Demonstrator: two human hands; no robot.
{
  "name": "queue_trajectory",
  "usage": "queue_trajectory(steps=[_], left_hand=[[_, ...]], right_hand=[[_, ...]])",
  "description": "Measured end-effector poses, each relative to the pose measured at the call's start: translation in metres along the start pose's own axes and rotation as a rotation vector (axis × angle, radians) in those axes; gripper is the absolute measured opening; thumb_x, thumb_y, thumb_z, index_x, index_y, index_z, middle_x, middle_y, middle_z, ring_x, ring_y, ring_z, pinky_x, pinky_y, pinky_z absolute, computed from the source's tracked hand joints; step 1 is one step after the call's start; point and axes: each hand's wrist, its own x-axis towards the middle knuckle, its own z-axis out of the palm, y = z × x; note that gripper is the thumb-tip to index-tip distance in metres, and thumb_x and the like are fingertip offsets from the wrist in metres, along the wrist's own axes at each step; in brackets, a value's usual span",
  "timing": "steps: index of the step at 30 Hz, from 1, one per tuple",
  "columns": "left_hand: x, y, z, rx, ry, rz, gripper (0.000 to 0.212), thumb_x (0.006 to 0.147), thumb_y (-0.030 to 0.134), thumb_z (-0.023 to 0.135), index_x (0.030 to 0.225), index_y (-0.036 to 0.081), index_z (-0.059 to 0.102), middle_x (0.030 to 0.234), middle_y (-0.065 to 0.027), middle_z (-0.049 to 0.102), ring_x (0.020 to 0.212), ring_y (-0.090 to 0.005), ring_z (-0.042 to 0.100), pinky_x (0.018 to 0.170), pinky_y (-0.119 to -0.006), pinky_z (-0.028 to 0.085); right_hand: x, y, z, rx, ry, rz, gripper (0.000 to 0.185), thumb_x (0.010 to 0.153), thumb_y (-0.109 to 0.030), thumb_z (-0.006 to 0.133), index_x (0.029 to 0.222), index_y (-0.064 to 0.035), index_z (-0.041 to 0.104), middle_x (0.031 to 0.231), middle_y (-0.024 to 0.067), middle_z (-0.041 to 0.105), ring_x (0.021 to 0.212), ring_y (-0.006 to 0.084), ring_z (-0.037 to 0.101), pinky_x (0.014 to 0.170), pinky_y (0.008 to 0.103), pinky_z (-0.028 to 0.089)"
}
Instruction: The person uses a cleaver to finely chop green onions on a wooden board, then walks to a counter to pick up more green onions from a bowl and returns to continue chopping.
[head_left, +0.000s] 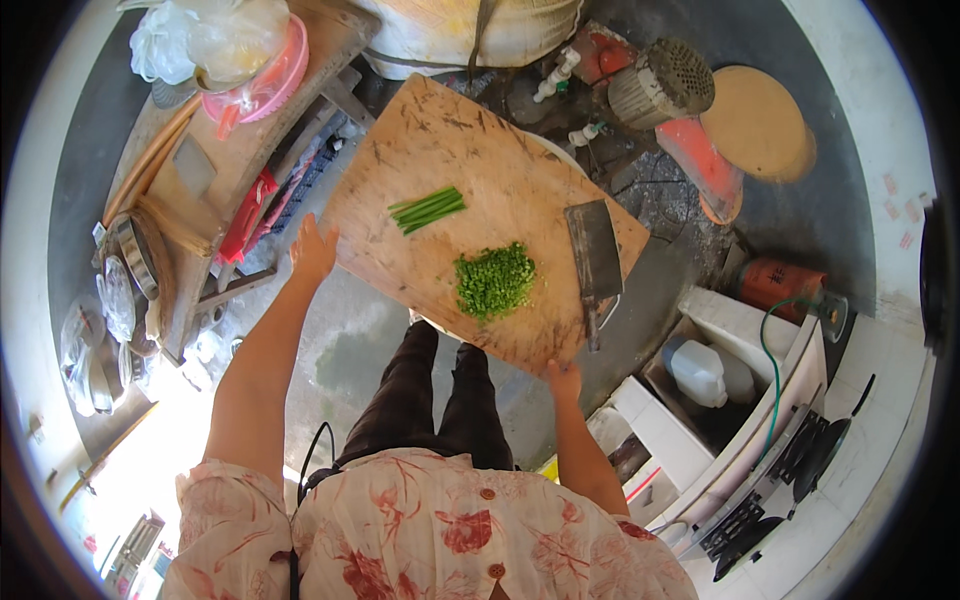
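Note:
A large wooden cutting board (405, 150) lies before me, set at an angle, over what looks like a pale-rimmed round support. On it are a small bundle of green stalks (427, 210) and a heap of finely chopped greens (495, 280). A cleaver (595, 251) with a dark, broad blade rests near the board's right side, its handle towards me. My left hand (313, 251) is at the board's left edge, fingers spread; whether it touches the wood is unclear. At the near corner, my right hand (564, 380) grips the board, fingers partly hidden.
To the left stands a wooden table (262, 124) with a pink basket (298, 67), plastic bags and another cleaver (194, 165). Beyond the board are a large white sack (465, 34) and a motor-like machine (660, 84). A gas stove (806, 450) and plastic jugs (694, 369) are at right.

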Motion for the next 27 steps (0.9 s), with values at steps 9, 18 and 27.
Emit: queue_trajectory(steps=[9, 18, 27], left_hand=[[-0.071, -0.015, -0.041, -0.227, -0.067, 0.531, 0.029, 0.082, 0.011, 0.056, 0.11, 0.003, 0.057, 0.106, -0.0178, 0.061, 0.099, -0.0311, 0.059, 0.085, -0.035, 0.046], [-0.162, 0.007, -0.074, -0.369, 0.098, 0.258, 0.013, 0.075, 0.009, 0.064, 0.089, 0.008, 0.063, 0.086, -0.01, 0.065, 0.078, -0.0248, 0.064, 0.067, -0.036, 0.05], [-0.32, -0.095, -0.101, -0.237, 0.376, -0.239, 0.024, 0.079, 0.031, 0.065, 0.074, 0.007, 0.064, 0.061, -0.0118, 0.06, 0.058, -0.0298, 0.058, 0.056, -0.037, 0.044]], right_hand=[[-0.035, 0.0, -0.025, -0.289, 0.225, -0.059, 0.037, 0.08, -0.033, 0.059, 0.096, -0.0005, 0.064, 0.095, 0.0211, 0.063, 0.09, 0.0363, 0.06, 0.08, 0.0437, 0.048], [-0.048, -0.018, -0.062, -0.559, 0.098, -0.323, 0.041, 0.074, -0.046, 0.062, 0.069, -0.0051, 0.066, 0.068, 0.0174, 0.062, 0.066, 0.0348, 0.061, 0.06, 0.0448, 0.047], [-0.037, -0.072, -0.083, -0.446, -0.197, -0.767, 0.047, 0.084, -0.046, 0.051, 0.066, -0.005, 0.065, 0.066, 0.0167, 0.061, 0.063, 0.0338, 0.06, 0.058, 0.0436, 0.044]])
